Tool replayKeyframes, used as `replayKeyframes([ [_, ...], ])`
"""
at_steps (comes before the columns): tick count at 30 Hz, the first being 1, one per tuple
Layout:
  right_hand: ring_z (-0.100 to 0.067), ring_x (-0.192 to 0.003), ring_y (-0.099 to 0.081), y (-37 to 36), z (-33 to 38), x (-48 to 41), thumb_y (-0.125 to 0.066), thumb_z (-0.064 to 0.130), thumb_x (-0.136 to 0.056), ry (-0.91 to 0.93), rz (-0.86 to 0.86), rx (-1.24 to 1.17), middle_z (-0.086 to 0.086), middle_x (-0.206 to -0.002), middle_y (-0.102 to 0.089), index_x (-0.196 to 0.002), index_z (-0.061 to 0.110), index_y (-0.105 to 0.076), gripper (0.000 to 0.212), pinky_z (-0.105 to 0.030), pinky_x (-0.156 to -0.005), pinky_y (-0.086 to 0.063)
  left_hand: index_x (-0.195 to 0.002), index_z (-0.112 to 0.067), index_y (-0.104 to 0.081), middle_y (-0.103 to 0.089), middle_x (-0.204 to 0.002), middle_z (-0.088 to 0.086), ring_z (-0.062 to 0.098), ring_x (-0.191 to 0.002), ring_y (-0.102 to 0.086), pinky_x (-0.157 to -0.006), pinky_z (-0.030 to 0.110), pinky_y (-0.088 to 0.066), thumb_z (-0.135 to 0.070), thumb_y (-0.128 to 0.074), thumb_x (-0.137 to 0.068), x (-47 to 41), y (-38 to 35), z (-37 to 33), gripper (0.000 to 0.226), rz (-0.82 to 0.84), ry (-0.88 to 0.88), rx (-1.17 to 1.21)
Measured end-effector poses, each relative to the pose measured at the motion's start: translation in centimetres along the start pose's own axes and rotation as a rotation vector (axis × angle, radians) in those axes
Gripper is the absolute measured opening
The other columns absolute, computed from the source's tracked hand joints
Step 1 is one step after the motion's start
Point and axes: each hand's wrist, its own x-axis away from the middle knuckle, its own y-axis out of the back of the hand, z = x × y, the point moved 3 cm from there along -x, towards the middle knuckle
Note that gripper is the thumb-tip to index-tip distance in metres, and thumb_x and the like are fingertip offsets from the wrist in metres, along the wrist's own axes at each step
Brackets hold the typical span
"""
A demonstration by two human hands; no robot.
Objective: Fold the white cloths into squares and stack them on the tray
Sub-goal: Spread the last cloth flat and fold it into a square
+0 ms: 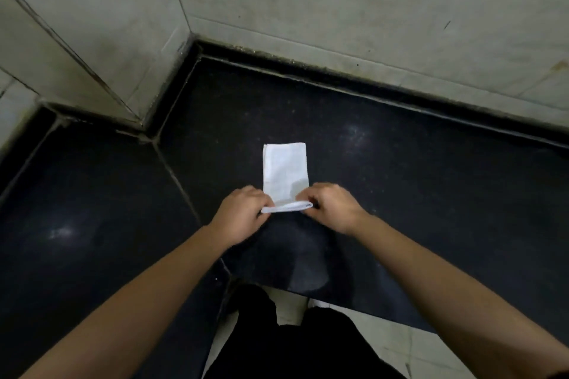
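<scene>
Two hands: left hand (243,212) and right hand (332,204) pinched shut on the near corners of the white cloth (285,174)
Cloth: narrow strip on dark tabletop (400,181)
Hidden: fingertips curled under

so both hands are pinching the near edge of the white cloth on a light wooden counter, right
Not quite. In the head view both hands, left hand and right hand, pinch the near edge of the white cloth, but the counter is dark and speckled, not light wood.
</scene>
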Motion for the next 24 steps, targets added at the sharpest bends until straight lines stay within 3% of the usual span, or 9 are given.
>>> replayKeyframes([
  [3,-0.022,-0.098,-0.061,-4.5,-0.3,2.6,-0.061,0.030,-0.091,0.018,0.181,0.070,0.002,-0.103,-0.064,-0.099,0.025,-0.071,0.013,-0.039,-0.079,-0.052,-0.091,-0.023,-0.072,-0.068,-0.090,-0.006,0.021,-0.088,-0.060,-0.075,0.035,-0.050,-0.022,-0.066,-0.083,4.0,-4.3,-0.5,0.010,0.177,-0.020,-0.026],
  [5,-0.022,-0.100,-0.059,-6.1,-0.5,4.1,-0.060,0.031,-0.091,0.057,0.195,0.082,0.001,-0.106,-0.061,-0.097,0.023,-0.069,0.014,-0.039,-0.079,-0.052,-0.088,-0.022,-0.070,-0.065,-0.093,-0.006,0.020,-0.091,-0.059,-0.074,0.034,-0.050,-0.021,-0.068,-0.081,5.7,-5.2,-1.0,0.008,0.173,-0.031,-0.018],
  [7,-0.023,-0.102,-0.057,-7.3,-0.8,5.3,-0.062,0.032,-0.089,0.126,0.156,0.098,-0.001,-0.113,-0.056,-0.097,0.023,-0.068,0.014,-0.039,-0.081,-0.052,-0.085,-0.023,-0.068,-0.064,-0.108,-0.003,0.021,-0.107,-0.057,-0.079,0.034,-0.049,-0.022,-0.072,-0.077,6.6,-5.5,-1.5,0.009,0.128,-0.026,-0.013],
  [10,-0.029,-0.116,-0.053,-8.1,-1.5,6.1,-0.062,0.034,-0.087,0.146,0.133,0.120,-0.009,-0.138,-0.049,-0.099,0.022,-0.065,0.016,-0.041,-0.092,-0.051,-0.090,-0.026,-0.064,-0.040,-0.152,0.006,0.024,-0.146,-0.025,-0.107,0.043,-0.035,-0.028,-0.069,-0.080,7.0,-5.5,-2.0,0.011,0.208,0.033,0.027],
  [13,-0.029,-0.132,-0.044,-8.1,-1.8,6.2,-0.059,0.035,-0.090,0.141,0.167,0.139,-0.009,-0.156,-0.036,-0.103,0.023,-0.062,0.018,-0.044,-0.104,-0.044,-0.097,-0.027,-0.060,-0.021,-0.162,0.003,0.021,-0.152,-0.003,-0.117,0.040,-0.015,-0.030,-0.064,-0.085,6.7,-5.3,-1.9,0.013,0.327,0.101,0.041],
  [16,-0.024,-0.130,-0.046,-7.7,-1.7,6.0,-0.059,0.035,-0.090,0.126,0.185,0.095,-0.003,-0.151,-0.046,-0.101,0.024,-0.061,0.016,-0.039,-0.106,-0.041,-0.095,-0.030,-0.058,-0.033,-0.158,0.002,0.019,-0.150,-0.011,-0.116,0.039,-0.016,-0.030,-0.065,-0.083,6.3,-4.9,-1.5,0.014,0.326,0.126,0.095],
  [18,-0.018,-0.113,-0.056,-6.8,-1.6,5.6,-0.061,0.034,-0.088,0.093,0.161,-0.015,0.004,-0.124,-0.062,-0.096,0.027,-0.062,0.011,-0.037,-0.097,-0.046,-0.090,-0.034,-0.056,-0.048,-0.147,0.000,0.019,-0.146,-0.024,-0.114,0.040,-0.025,-0.027,-0.069,-0.081,5.9,-4.3,-1.1,0.017,0.327,0.164,0.208],
  [21,-0.008,-0.093,-0.062,-5.1,-2.2,4.4,-0.065,0.038,-0.087,-0.085,0.067,-0.257,0.012,-0.099,-0.067,-0.093,0.031,-0.063,0.009,-0.033,-0.086,-0.052,-0.086,-0.027,-0.063,-0.067,-0.117,-0.003,0.015,-0.120,-0.056,-0.102,0.040,-0.044,-0.019,-0.075,-0.081,4.5,-3.0,0.1,0.016,0.244,0.287,0.465],
  [24,-0.009,-0.087,-0.068,-4.2,-2.8,2.3,-0.073,0.028,-0.088,-0.296,-0.076,-0.558,0.008,-0.090,-0.073,-0.092,0.025,-0.071,0.006,-0.027,-0.087,-0.055,-0.091,-0.018,-0.072,-0.074,-0.097,-0.006,0.009,-0.096,-0.068,-0.094,0.033,-0.052,-0.014,-0.075,-0.084,2.5,-2.2,1.3,0.009,0.124,0.490,0.713],
])
